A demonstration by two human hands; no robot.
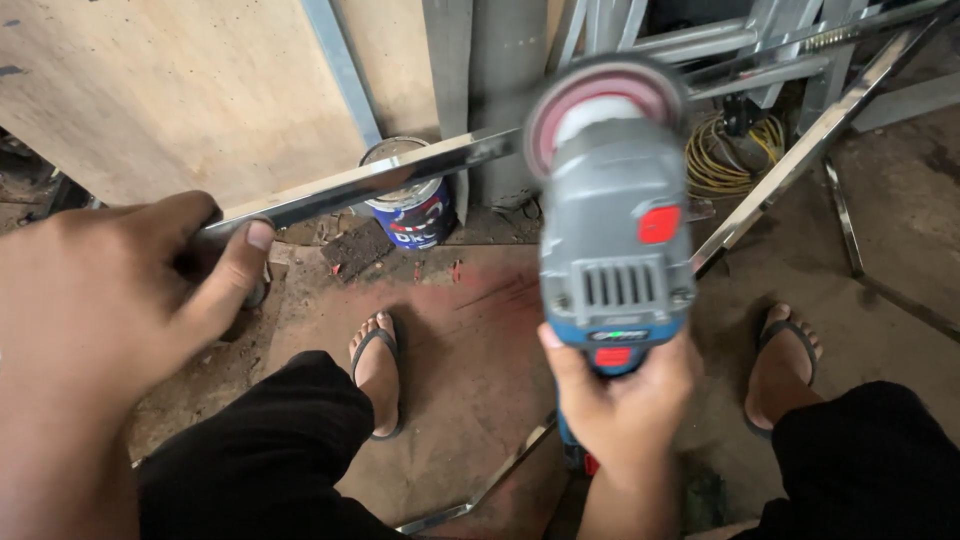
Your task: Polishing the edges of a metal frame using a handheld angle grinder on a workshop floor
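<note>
Bar (400, 172): shiny metal strip, gripped by left hand (110, 290).
Grinder (612, 225): grey, pink disc on bar, clasped by right hand (622, 395).
Can (412, 205): at 12 o'clock, behind bar.

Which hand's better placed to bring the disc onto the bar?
Right. The right hand already holds the grinder, its disc beside the bar. The left hand grips the bar's near end, steadying it.

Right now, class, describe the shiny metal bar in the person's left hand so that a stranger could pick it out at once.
Start at the plywood board leaning at the back. In front of it, the left hand grips a flat metal bar that runs up to the grinder disc in the right hand. Unlike other polished bars nearby, it passes above a paint tin.
</note>
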